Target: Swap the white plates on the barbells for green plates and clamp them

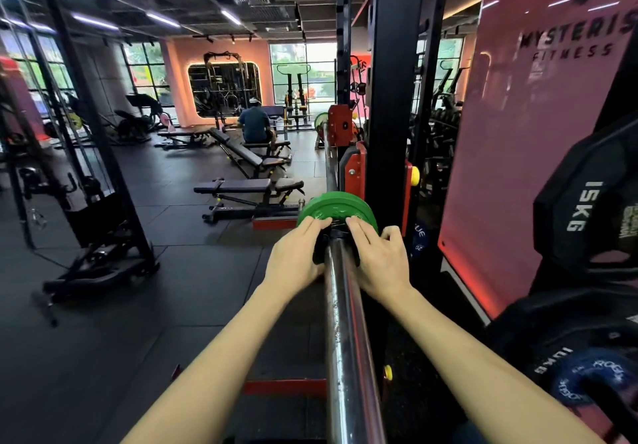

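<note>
Barbell sleeve (pixel 345 323) and both hands (pixel 293 257) mostly hide the black clamp (pixel 319 252).

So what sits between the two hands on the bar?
In the head view, a black clamp sits on the steel bar between the left hand and right hand, pushed up against the green plate.

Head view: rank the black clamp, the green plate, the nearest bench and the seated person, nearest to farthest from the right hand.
1. Black clamp, on the bar sleeve, under the right hand.
2. Green plate, just beyond the clamp.
3. Nearest bench, farther on, to the left.
4. Seated person, far back on the gym floor.
</note>
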